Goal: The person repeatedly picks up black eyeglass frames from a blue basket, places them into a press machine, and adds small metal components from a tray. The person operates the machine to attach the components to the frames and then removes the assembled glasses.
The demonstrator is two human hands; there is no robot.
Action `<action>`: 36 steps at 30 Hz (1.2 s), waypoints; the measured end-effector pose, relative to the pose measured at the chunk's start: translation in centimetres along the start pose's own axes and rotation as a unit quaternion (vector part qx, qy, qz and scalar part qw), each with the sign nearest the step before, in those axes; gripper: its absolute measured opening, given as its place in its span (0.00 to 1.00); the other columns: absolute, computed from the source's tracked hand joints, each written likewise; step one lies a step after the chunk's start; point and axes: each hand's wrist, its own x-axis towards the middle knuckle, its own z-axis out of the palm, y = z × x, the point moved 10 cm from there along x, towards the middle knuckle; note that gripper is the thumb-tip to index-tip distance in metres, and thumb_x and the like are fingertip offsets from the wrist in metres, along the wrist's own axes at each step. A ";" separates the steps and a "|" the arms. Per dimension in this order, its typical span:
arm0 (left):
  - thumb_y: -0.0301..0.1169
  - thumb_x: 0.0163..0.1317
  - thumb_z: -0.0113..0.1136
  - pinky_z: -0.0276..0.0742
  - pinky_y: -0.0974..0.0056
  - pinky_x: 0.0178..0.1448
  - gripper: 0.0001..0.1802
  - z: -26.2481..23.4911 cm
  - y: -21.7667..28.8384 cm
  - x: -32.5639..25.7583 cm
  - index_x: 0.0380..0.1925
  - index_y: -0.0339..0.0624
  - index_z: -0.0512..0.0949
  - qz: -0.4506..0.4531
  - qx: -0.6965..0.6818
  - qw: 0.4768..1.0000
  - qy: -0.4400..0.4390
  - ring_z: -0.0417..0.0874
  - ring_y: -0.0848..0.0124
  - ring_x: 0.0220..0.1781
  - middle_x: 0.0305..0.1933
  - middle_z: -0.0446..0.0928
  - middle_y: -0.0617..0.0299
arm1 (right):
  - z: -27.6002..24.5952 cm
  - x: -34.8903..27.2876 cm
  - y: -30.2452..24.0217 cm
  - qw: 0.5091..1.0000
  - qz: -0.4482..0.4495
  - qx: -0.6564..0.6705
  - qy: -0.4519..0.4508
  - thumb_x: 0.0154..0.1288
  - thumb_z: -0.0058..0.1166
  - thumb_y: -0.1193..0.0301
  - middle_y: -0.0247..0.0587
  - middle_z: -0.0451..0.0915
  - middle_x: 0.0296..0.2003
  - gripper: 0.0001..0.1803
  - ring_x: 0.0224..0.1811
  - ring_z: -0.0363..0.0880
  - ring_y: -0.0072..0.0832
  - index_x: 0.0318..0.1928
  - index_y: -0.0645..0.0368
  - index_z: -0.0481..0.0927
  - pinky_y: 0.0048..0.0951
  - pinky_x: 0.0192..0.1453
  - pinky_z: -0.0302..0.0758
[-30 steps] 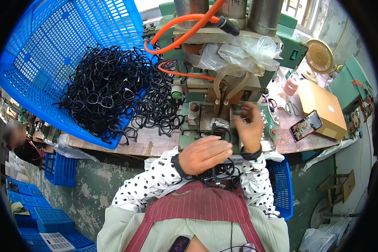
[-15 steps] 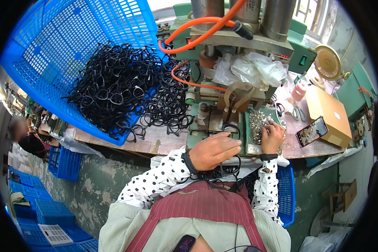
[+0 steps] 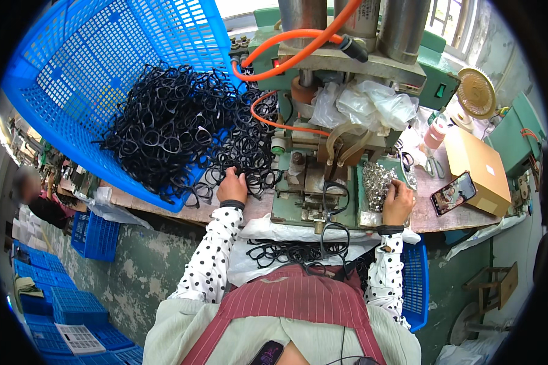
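Observation:
At the front edge of the loose black eyeglass frames [image 3: 259, 155] on the table is my left hand [image 3: 232, 188]. Its thumb and index finger are apart, with the fingertips against the frames. My right hand [image 3: 399, 205] rests at a heap of small silvery metal parts [image 3: 377, 181] in a tray. The right fingers are curled in; whatever they pinch is too small to make out. Between the hands, one black eyeglass frame [image 3: 346, 193] hangs at the front of the green press [image 3: 285, 210], one rim up against its fixture and the other lower down.
A tilted blue basket [image 3: 49, 115] full of black frames stands at left. More frames [image 3: 274, 252] lie on white sheeting by my lap. Right of the tray are scissors [image 3: 432, 165], a phone [image 3: 453, 193] and a cardboard box [image 3: 484, 164]. An orange hose [image 3: 268, 73] loops before the press.
My left hand has moved left and away from me, from in front of the press to the loose frames. The right hand stays at the metal parts, its fingers slightly shifted.

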 end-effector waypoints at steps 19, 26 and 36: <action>0.27 0.67 0.52 0.74 0.68 0.39 0.15 -11.9 9.8 -2.9 0.53 0.35 0.70 0.134 -0.429 0.884 0.127 0.77 0.73 0.31 0.37 0.77 0.59 | -0.8 1.0 -9.8 0.894 0.078 0.417 -0.146 0.51 0.64 0.79 0.36 0.81 0.29 0.08 0.28 0.74 0.24 0.34 0.59 0.86 0.25 0.33 0.70; 0.28 0.50 0.67 0.73 0.56 0.54 0.23 -15.9 23.2 -14.2 0.49 0.43 0.78 0.588 -0.288 0.751 0.082 0.81 0.64 0.43 0.45 0.80 0.62 | -3.0 1.0 -15.2 0.880 0.038 0.438 -0.179 0.51 0.65 0.79 0.36 0.82 0.29 0.06 0.27 0.73 0.19 0.33 0.61 0.85 0.23 0.32 0.71; 0.27 0.47 0.64 0.76 0.58 0.48 0.23 -14.8 24.5 -17.2 0.47 0.38 0.79 0.655 -0.301 0.693 0.019 0.78 0.64 0.38 0.42 0.79 0.60 | -1.5 1.2 -17.1 0.863 0.103 0.457 -0.192 0.50 0.67 0.80 0.38 0.82 0.30 0.27 0.29 0.77 0.17 0.51 0.65 0.71 0.19 0.31 0.71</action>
